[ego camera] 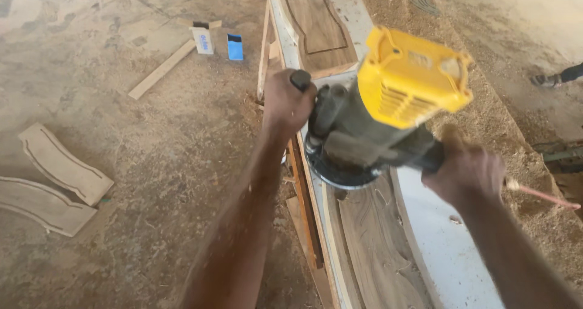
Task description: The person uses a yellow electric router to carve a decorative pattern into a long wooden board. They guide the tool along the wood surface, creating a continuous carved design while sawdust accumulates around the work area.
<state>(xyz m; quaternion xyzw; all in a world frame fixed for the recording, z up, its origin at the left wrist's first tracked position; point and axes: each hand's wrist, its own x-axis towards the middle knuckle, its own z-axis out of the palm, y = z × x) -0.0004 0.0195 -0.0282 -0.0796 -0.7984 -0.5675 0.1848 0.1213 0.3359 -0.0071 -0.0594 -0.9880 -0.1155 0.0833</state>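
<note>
Head view looks down on both hands closed around the side handles of a wood router (364,133) with a yellow top cap and a dark body. Left hand (286,105) is wrapped fully around the black knob on the router's left side, its fingers curled shut. Right hand (466,170) is clenched around the handle on the router's right side, where a reddish cord (540,193) runs off to the right. The router's round base sits on a long curved wooden panel (370,236), dark brown with a grooved outline, which lies on a pale curved template board (443,248) running from near to far through the middle of the scene. Farther along the same board lies a second dark panel (316,17) with a routed border line. Thin wooden strips (303,193) stand along the left edge of the work, beneath the left hand. Sawdust (504,121) is heaped to the right of the board. On the dusty floor (152,181) to the left lie two curved offcuts (57,181), near the left edge, and farther off a straight wooden batten (161,70), a small white box (203,40) and a small blue box (235,47) just beside it. At the far right edge another person's foot (549,78) shows.
</note>
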